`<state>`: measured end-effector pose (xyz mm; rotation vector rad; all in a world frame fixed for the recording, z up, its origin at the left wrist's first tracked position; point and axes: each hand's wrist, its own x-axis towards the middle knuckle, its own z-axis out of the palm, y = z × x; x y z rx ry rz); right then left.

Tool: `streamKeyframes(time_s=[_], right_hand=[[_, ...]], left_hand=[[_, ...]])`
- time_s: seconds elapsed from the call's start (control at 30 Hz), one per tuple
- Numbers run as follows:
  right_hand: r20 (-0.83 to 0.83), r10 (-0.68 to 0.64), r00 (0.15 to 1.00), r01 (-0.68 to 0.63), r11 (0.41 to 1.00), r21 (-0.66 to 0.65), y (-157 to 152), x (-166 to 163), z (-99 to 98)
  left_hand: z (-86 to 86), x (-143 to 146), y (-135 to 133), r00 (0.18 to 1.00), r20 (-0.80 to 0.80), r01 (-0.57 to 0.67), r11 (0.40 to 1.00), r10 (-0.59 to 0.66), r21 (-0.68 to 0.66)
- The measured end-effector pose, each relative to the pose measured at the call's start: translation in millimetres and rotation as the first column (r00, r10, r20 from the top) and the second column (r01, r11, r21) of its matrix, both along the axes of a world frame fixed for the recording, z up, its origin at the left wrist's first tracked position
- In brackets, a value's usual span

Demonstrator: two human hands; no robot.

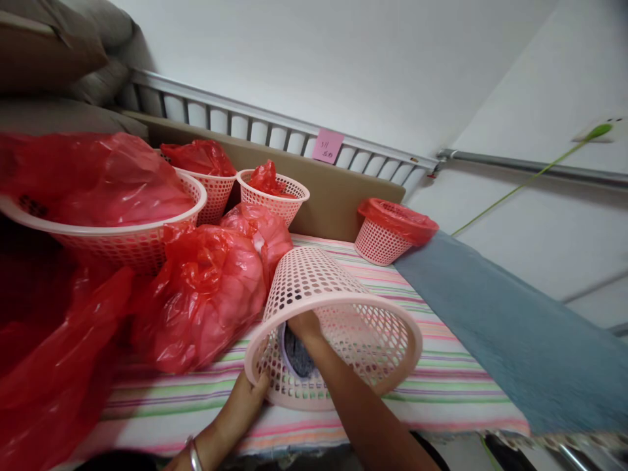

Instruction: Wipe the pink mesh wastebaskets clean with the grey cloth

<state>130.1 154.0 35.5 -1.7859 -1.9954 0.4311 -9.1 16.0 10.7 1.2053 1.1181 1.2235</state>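
Observation:
A pink perforated plastic basket (314,281) lies on its side on the striped cloth (432,366), its mouth towards me. My left hand (248,396) grips the basket's lower rim from outside. My right hand (304,325) reaches inside the basket, fingers closed on a dark grey item (297,356) pressed against the inner wall. What that item is stays unclear.
Stuffed red plastic bags (206,294) crowd the left. Several more pink baskets hold red bags: a large one (112,232) at left, two at the back (275,196), one (387,235) at right. A blue-grey cloth (515,333) covers the right side. A railing with a pink note (328,145) runs behind.

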Motion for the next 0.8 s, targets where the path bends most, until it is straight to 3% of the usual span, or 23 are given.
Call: streamKeyframes(time_s=[0.2,0.3,0.4,0.5,0.6,0.8], right_hand=[[0.176,0.077,0.981,-0.07,0.997,-0.044,-103,8,-3.6],[0.228,0.124,0.966,-0.115,0.992,-0.055,-141,15,-1.3],[0.232,0.128,0.964,-0.119,0.991,-0.052,-156,21,2.5],[0.233,0.121,0.965,-0.112,0.992,-0.051,-151,22,3.0],[0.222,0.064,0.973,-0.057,0.998,-0.036,-130,17,0.8],[0.062,0.006,0.998,-0.007,1.0,0.017,-49,-3,3.5]], left_hand=[[-11.9,3,3,0.995,0.089,-0.047,0.999,0.045,0.02],[-2.5,-2,1,0.996,-0.003,-0.087,0.996,0.087,-0.001],[11.5,-15,-1,0.984,-0.141,-0.11,0.994,0.107,-0.017],[16.2,-24,0,0.962,-0.188,-0.207,0.978,0.2,-0.021],[11.6,-23,2,0.972,-0.146,-0.201,0.975,0.186,-0.092],[15.8,-15,1,0.99,-0.111,-0.093,0.994,0.086,-0.06]])
